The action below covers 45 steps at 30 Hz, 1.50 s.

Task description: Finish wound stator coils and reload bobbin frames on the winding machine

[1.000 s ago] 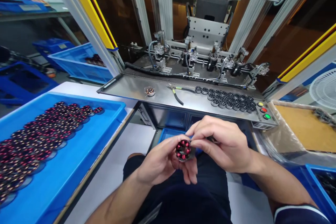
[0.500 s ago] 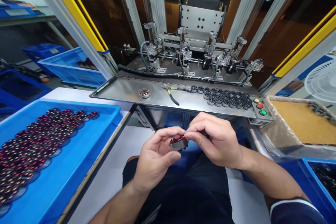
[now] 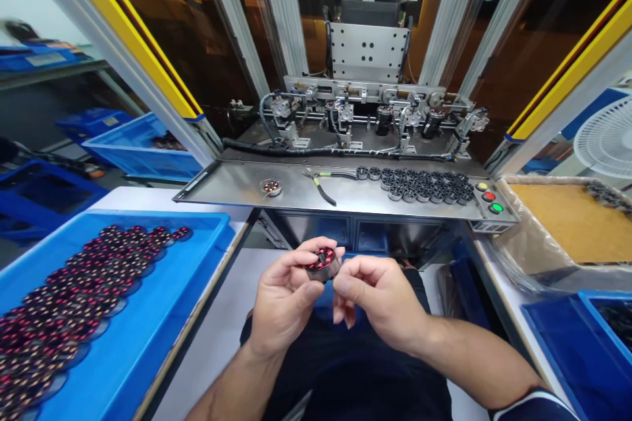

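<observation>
My left hand (image 3: 284, 302) grips a small round stator (image 3: 322, 262) with red-wound coils, held above my lap in front of the machine. My right hand (image 3: 378, 299) sits just to its right, thumb and forefinger pinched together at the stator's edge; what they pinch is too small to make out. Both hands hover over my dark trousers, below the steel shelf (image 3: 237, 184).
A blue tray (image 3: 162, 289) at left holds several wound stators. On the steel shelf lie one wound stator (image 3: 271, 187), pliers (image 3: 320, 185) and a cluster of unwound black cores (image 3: 424, 185). Coloured buttons (image 3: 488, 197) sit at its right end. A lined box (image 3: 557, 223) and blue bin (image 3: 582, 348) stand right.
My right hand has dropped from above the stator to its right side. The stator has tilted and both hands sit slightly lower and further left in view.
</observation>
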### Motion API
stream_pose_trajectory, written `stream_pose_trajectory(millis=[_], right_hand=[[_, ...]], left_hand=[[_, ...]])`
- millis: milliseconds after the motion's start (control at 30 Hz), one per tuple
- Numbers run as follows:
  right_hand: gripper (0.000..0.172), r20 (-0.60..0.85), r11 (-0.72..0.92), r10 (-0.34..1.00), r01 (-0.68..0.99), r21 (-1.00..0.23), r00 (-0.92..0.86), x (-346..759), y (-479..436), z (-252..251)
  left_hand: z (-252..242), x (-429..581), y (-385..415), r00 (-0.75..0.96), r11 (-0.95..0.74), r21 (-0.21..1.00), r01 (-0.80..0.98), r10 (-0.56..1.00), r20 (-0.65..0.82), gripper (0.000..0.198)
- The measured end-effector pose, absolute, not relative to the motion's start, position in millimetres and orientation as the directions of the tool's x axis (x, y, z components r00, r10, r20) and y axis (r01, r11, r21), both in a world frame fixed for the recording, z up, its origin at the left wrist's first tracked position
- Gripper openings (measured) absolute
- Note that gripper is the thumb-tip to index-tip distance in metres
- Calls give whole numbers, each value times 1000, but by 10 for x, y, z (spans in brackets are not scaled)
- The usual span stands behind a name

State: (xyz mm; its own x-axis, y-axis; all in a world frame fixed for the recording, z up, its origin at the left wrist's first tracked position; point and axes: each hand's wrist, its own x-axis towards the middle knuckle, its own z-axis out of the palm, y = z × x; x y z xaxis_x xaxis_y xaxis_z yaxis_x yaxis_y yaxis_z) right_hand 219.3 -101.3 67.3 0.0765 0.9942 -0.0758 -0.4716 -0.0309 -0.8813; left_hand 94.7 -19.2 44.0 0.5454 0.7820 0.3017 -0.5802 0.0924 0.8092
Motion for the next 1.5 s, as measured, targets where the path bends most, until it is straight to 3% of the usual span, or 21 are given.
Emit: stream_pose_trajectory(millis=[200, 367, 500, 567, 633, 667, 733, 800, 867, 967, 1067, 1167, 1333, 1433, 1500], right_hand=[[36, -50, -56, 998, -594, -802, -26, 2190, -1044, 445], [60, 49, -50, 992, -738, -673, -112, 2208, -1030, 306], [52, 72, -89, 983, -781, -618, -169, 2161, -1000, 279], [46, 87, -64, 985, -785, -617, -149, 2169, -1003, 280], [40, 154, 81, 987, -697, -713, -43, 2217, -1022, 291], [36, 226, 212, 973, -575, -790, 48, 2252, -1036, 302], [37, 450, 481, 872, -163, -862, 192, 2324, -1064, 330], [47, 648, 609, 735, 229, -760, 198, 2370, -1085, 356], [53, 732, 631, 663, 407, -660, 159, 2381, -1100, 367], [54, 757, 629, 639, 474, -616, 136, 2376, -1137, 368], [51, 708, 620, 696, 397, -677, 122, 2421, -1200, 397], [43, 662, 599, 738, 323, -733, 131, 2501, -1244, 490], [23, 641, 511, 765, 547, -662, 62, 2495, -1177, 709], [7, 627, 499, 779, 577, -646, 28, 2443, -1131, 822], [10, 606, 506, 795, 530, -680, 18, 2440, -1120, 884]], left_hand=[[405, 912, -154, 575, 93, 814, -573, 753, 319, 22], [362, 873, -93, 592, -55, 833, -551, 678, 436, 20], [382, 864, -81, 665, -132, 845, -518, 559, 495, 21], [396, 847, -82, 662, -205, 834, -513, 523, 536, 34], [408, 808, -88, 563, -377, 800, -467, 571, 598, 59], [415, 783, -97, 508, -465, 792, -396, 608, 610, 68], [427, 736, -131, 502, -552, 804, -220, 642, 579, 66], [441, 710, -183, 607, -545, 833, -96, 631, 483, 54], [456, 718, -233, 665, -525, 848, -70, 609, 432, 50], [482, 760, -266, 646, -538, 838, -94, 608, 462, 47], [518, 785, -259, 634, -619, 780, -92, 567, 525, 45], [559, 783, -256, 565, -810, 586, -5, 481, 670, 47], [581, 767, -277, 530, -950, 287, 122, 307, 790, 45], [581, 745, -283, 557, -962, 232, 141, 271, 785, 41], [586, 720, -282, 584, -954, 277, 112, 289, 758, 42]])
